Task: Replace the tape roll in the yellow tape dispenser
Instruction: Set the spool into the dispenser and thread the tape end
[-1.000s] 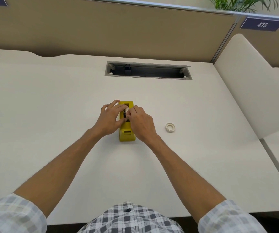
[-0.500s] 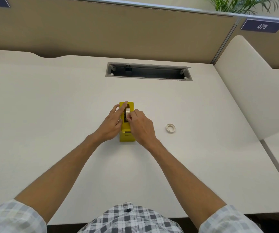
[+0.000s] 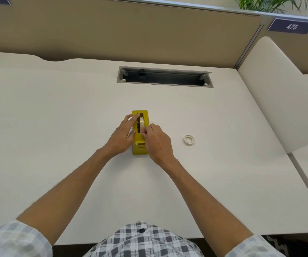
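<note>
Pale and smooth, the desk [image 3: 56, 145] is seen from above, with its near edge running just beyond a checked shirt [image 3: 142, 242] at the bottom of the view. Two bare forearms are stretched forward from checked sleeves and meet near the middle of the surface.

At that spot the yellow tape dispenser [image 3: 140, 149] is stood lengthwise, its cutter end turned toward the person. The left hand [image 3: 122, 136] is laid against the dispenser's left side, with the fingers held straight and spread and the fingertips resting on the yellow top beside the slot. The right hand [image 3: 157, 141] is placed at the dispenser's right side with its fingers curled; thumb and forefinger are brought together at the near edge of the tape roll [image 3: 140, 124], and something thin appears to be pinched there, though whether it is the tape's end cannot be told. The tape roll is seated upright in the dispenser's slot.

To the right, well apart from the dispenser, a small white ring [image 3: 188, 140] is laid flat on the desk.

Farther back, a grey cable trough [image 3: 165, 77] is recessed into the surface. Behind it a tan partition [image 3: 131, 34] is raised, a sign marked 475 [image 3: 291, 26] is fixed at the upper right, and green plant fronds [image 3: 272, 2] are seen above.
</note>
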The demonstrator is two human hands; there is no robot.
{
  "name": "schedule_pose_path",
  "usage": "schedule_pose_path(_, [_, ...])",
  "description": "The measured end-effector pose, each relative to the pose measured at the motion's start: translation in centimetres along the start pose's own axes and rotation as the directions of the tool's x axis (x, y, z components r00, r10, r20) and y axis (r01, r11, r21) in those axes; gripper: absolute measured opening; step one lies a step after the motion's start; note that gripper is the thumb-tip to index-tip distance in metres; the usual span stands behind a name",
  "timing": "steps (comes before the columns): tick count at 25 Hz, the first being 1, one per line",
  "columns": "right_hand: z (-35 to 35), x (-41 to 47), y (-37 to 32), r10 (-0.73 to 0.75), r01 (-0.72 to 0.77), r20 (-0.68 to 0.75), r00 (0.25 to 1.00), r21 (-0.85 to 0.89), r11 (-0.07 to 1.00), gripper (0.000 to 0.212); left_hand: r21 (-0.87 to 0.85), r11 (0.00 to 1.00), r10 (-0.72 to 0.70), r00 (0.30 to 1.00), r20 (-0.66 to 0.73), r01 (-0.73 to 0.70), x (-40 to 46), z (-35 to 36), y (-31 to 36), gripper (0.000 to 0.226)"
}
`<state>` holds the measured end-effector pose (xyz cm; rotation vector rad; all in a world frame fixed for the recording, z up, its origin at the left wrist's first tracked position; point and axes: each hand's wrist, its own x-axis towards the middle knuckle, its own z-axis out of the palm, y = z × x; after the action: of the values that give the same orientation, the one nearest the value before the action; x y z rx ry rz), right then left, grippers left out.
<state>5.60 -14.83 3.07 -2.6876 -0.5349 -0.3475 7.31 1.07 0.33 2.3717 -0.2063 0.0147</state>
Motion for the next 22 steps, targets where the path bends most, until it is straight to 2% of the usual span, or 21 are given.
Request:
schedule_pose_path(5, [-0.5,-1.0,-0.3,-0.02,0.021,-0.047,0.999,0.011,1.0,0.015,0.011,1.0,-0.002,1.0,-0.016,0.002,0.0,0.1,0.1,0.056])
schedule_pose_path(13, [-1.2,-2.2,-1.0,-0.041,0.043,-0.047,0.998,0.025,0.999,0.013,0.015,1.0,0.011,0.987,-0.16,-0.009,-0.8,0.2,0.4,0.054])
schedule_pose_path(22, [-1.0,-3.4,-1.4,-0.022,0.024,-0.051,0.998,0.035,0.999,0.009,-0.049,0.999,0.017,0.994,-0.106,-0.022,-0.4,-0.3,0.6,0.05])
